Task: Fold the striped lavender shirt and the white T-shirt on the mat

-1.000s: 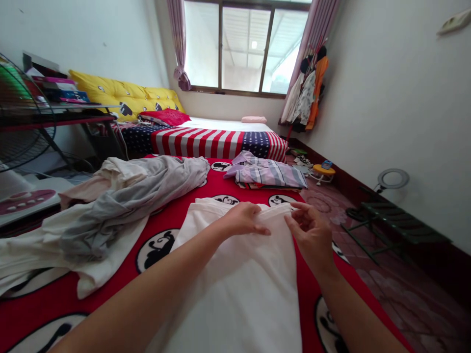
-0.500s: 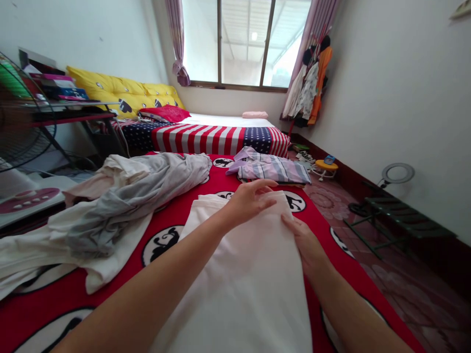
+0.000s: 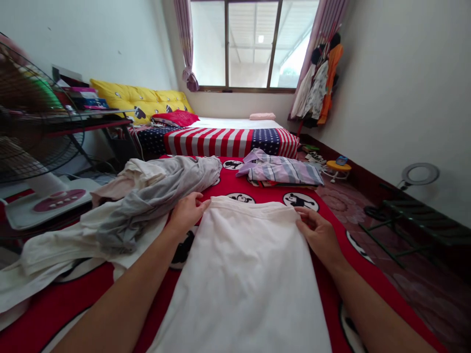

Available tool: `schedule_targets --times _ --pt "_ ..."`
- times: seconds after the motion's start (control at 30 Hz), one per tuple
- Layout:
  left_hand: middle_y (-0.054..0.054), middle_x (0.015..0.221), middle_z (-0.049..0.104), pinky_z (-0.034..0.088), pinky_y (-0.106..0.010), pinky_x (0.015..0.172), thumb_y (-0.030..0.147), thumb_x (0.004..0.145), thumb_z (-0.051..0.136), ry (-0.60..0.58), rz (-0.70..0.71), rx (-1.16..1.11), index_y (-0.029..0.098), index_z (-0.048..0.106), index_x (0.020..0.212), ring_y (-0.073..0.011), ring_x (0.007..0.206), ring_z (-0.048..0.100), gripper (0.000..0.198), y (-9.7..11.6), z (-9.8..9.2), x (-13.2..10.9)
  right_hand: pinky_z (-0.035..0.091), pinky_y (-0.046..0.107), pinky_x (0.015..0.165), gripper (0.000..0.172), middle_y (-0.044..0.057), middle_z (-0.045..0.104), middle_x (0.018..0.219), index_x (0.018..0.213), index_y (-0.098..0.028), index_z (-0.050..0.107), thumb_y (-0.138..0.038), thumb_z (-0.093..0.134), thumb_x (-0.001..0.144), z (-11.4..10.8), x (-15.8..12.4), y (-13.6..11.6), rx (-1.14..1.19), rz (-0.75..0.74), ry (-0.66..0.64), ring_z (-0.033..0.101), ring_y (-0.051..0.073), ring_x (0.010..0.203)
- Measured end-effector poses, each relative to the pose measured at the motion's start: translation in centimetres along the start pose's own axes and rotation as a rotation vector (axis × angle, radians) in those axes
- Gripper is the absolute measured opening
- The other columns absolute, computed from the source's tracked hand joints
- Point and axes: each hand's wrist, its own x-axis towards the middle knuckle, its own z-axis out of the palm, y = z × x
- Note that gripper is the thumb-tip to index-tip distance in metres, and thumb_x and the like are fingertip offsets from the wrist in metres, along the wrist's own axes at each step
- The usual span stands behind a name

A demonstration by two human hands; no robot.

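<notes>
Bedroom seen from the head camera, described from left to right. Far left of the left fingers, a wire-guarded electric fan [image 3: 33, 113] stands on a white base [image 3: 61, 201], and beyond it a table [image 3: 91, 126] carries stacked books [image 3: 83, 98]. A yellow cushion [image 3: 140, 103] lies behind a red pillow [image 3: 175, 117] at the head of a bed with star-and-stripe bedding [image 3: 221, 142]. Just left of the left fingers, a heap of grey and white clothes [image 3: 154, 189] rests on a red cartoon-print blanket [image 3: 235, 179]. The left hand [image 3: 187, 213] sits at the upper left corner of a white garment [image 3: 243, 274], its left fingers [image 3: 195, 201] curled and lightly apart, touching the cloth; a pinch cannot be made out. The garment lies flat and lengthwise on the blanket between both hands, its upper hem running from the left fingers to the right fingers. The right hand [image 3: 318, 235] is at the upper right corner, with the right fingers [image 3: 303, 212] slightly spread and thumb and forefinger closed on the hem. Beyond the fingers lies a folded striped cloth [image 3: 279, 171]. Right of the right fingers, on the tiled floor [image 3: 368, 230], are a yellow stool [image 3: 337, 167], a green folding rack [image 3: 415, 220] and a ring light [image 3: 419, 174].
</notes>
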Motion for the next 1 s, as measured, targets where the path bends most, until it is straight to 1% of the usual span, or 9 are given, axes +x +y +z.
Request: schedule_targets --times 0.13,0.3,0.43,0.5,0.57,0.67,0.8,0.9,1.0 --pt "-0.006 0.080 0.071 0.044 -0.030 0.063 0.059 0.069 0.062 -0.188 -0.060 -0.042 0.017 0.070 0.080 -0.0255 0.077 0.065 0.045 -0.6 0.2 -0.4 0.047 0.044 0.090 0.043 0.011 0.062 0.114 0.114 -0.017 0.061 -0.034 0.054 0.075 0.6 0.4 -0.3 -0.337 -0.163 0.058 0.059 0.027 0.101" --pt "-0.004 0.079 0.069 0.045 -0.028 0.068 0.033 0.063 0.071 -0.135 0.153 -0.331 0.017 0.064 0.072 -0.0209 0.077 0.064 0.020 0.7 0.2 -0.9 0.043 0.043 0.098 0.038 0.011 0.062 0.114 0.113 -0.017 0.059 -0.029 0.051 0.078 2.1 0.2 -2.1 -0.406 -0.376 0.033 0.054 0.027 0.110" --pt "-0.010 0.097 0.071 0.048 -0.030 0.076 0.032 0.065 0.075 -0.511 0.329 -0.778 0.016 0.057 0.066 -0.0229 0.090 0.065 0.023 2.1 -1.0 -1.7 0.040 0.045 0.102 0.047 0.013 0.057 0.122 0.123 -0.016 0.053 -0.030 0.052 0.078 2.9 -0.2 -1.6 -0.430 -0.324 0.037 0.050 0.029 0.116" --pt "-0.012 0.099 0.070 0.048 -0.030 0.075 0.032 0.064 0.078 -0.692 0.309 -0.923 0.015 0.054 0.065 -0.0226 0.089 0.065 0.030 2.5 -1.7 -2.0 0.040 0.046 0.103 0.053 0.015 0.054 0.125 0.127 -0.015 0.050 -0.033 0.054 0.077 2.9 -0.4 -1.0 -0.426 -0.247 0.054 0.048 0.030 0.119" --pt "-0.010 0.094 0.071 0.048 -0.028 0.074 0.033 0.062 0.081 -0.765 0.258 -0.993 0.015 0.051 0.063 -0.0199 0.084 0.065 0.035 2.7 -2.1 -2.3 0.040 0.047 0.102 0.056 0.016 0.054 0.127 0.128 -0.014 0.050 -0.034 0.056 0.075 2.6 -0.5 -0.9 -0.400 -0.186 0.069 0.049 0.032 0.119" --pt "-0.002 0.079 0.067 0.046 -0.023 0.066 0.035 0.062 0.082 -0.682 0.171 -1.066 0.016 0.049 0.065 -0.0134 0.072 0.062 0.038 2.4 -1.7 -2.1 0.047 0.044 0.093 0.052 0.014 0.062 0.115 0.124 -0.015 0.056 -0.034 0.058 0.075 2.1 -0.4 -1.3 -0.219 -0.076 0.082 0.059 0.028 0.104" --pt "0.001 0.075 0.063 0.045 -0.022 0.057 0.040 0.060 0.080 -0.342 -0.078 -1.085 0.018 0.054 0.081 -0.0122 0.062 0.059 0.040 1.2 0.5 -1.1 0.051 0.038 0.085 0.046 0.011 0.066 0.106 0.118 -0.017 0.059 -0.037 0.060 0.077 1.6 0.6 -1.3 0.073 -0.023 0.144 0.064 0.022 0.091" --pt "-0.004 0.080 0.067 0.048 -0.026 0.063 0.037 0.055 0.081 -0.082 -0.151 -0.841 0.015 0.060 0.092 -0.0176 0.072 0.063 0.048 -0.2 2.0 -0.3 0.051 0.039 0.086 0.051 0.013 0.066 0.105 0.115 -0.012 0.060 -0.035 0.064 0.071 1.5 1.4 -0.3 -0.030 0.013 0.127 0.064 0.024 0.091" --pt "-0.008 0.083 0.069 0.049 -0.029 0.069 0.040 0.056 0.080 -0.023 -0.097 -0.657 0.012 0.064 0.102 -0.0213 0.079 0.065 0.056 -1.1 2.5 0.1 0.050 0.039 0.084 0.051 0.013 0.066 0.105 0.118 -0.013 0.061 -0.037 0.061 0.072 1.5 1.6 0.5 -0.200 -0.010 0.106 0.063 0.024 0.089"
